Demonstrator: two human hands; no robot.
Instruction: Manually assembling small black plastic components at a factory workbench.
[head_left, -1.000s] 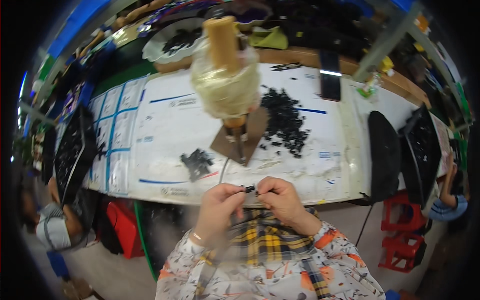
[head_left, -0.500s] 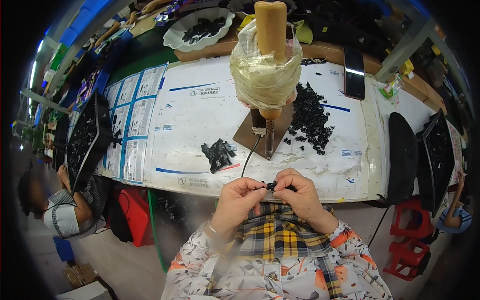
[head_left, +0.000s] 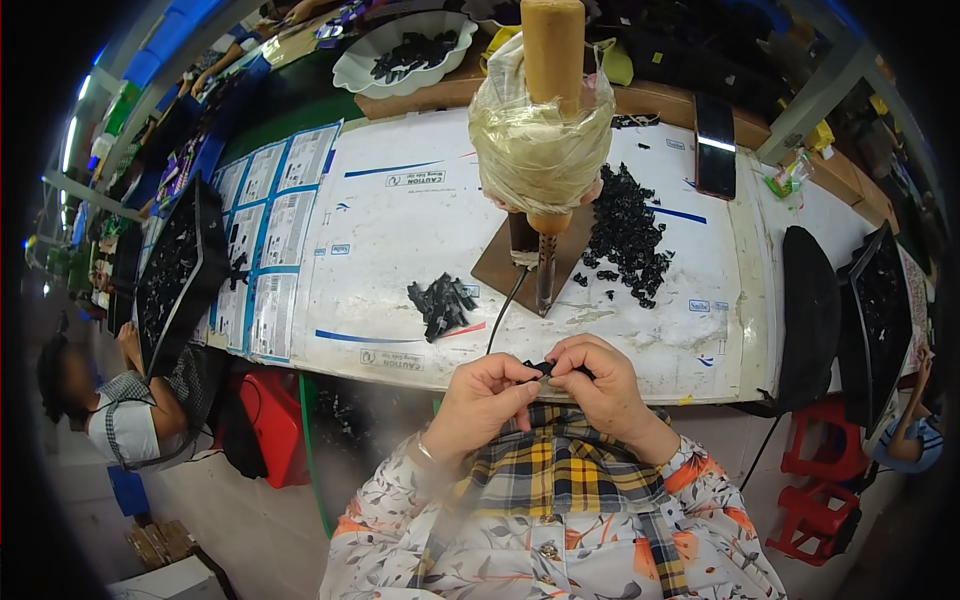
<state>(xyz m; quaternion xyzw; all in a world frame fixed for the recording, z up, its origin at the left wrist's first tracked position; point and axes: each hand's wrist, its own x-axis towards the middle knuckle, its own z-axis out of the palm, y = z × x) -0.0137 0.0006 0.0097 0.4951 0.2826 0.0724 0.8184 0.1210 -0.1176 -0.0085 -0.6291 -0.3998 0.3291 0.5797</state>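
Close to my body, just off the table's front edge, both hands meet over a small black piece (head_left: 545, 369), mostly covered by fingers. My left hand (head_left: 486, 396) pinches its left end between thumb and forefinger. On the other end, my right hand (head_left: 606, 388) is closed in a similar pinch. Beyond them a wooden-handled tool (head_left: 552, 60) stands upright, wrapped in yellowish film, its metal tip (head_left: 544, 285) pointing down over a brown plate (head_left: 492, 262). Left of it lies a small heap of black strips (head_left: 440, 306); to the right is a larger pile of small black parts (head_left: 628, 238).
A white scalloped bowl (head_left: 352, 72) with black pieces stands at the back. A phone (head_left: 714, 150) lies at the back right. Black trays (head_left: 208, 240) flank the table at both sides. A black cable (head_left: 503, 315) runs to the front edge. Co-workers sit left and right, near red stools (head_left: 822, 440).
The whole view has shifted slightly. My hands stay together at the table edge, still pinching the black piece, with the fingers moved a little around it.
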